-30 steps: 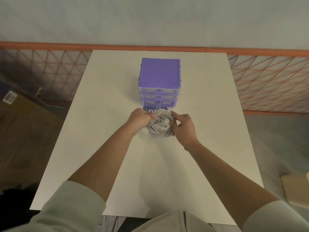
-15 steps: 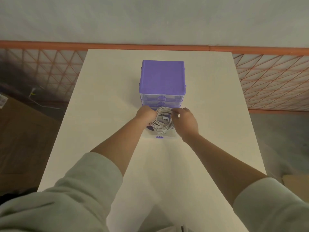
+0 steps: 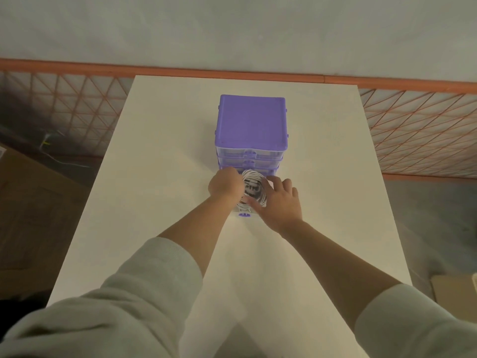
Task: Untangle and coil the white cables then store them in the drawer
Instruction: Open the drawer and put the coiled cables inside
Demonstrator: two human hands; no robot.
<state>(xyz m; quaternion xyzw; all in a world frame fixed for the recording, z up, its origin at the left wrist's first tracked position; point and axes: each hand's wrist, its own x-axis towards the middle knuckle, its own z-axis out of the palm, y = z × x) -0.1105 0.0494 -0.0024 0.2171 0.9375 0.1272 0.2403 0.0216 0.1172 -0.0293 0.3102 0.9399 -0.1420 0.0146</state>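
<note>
A coil of white cables (image 3: 254, 179) lies in the pulled-out bottom drawer (image 3: 244, 214) of a small purple drawer unit (image 3: 251, 122). The unit stands in the middle of a white table (image 3: 160, 182). My left hand (image 3: 225, 183) grips the coil's left side. My right hand (image 3: 280, 202) lies on the coil's right and front part, fingers spread and pressing down on it. Most of the drawer is hidden under both hands; only its purple knob and front edge show.
The upper drawers (image 3: 249, 154) of the unit are shut. An orange mesh fence (image 3: 413, 130) runs behind and beside the table. A cardboard box (image 3: 454, 290) sits on the floor at the right, and brown boards (image 3: 31, 202) lie at the left.
Both hands carried the coil forward from the table in front of the unit and lowered it into the open bottom drawer. My right hand has flattened over the coil.
</note>
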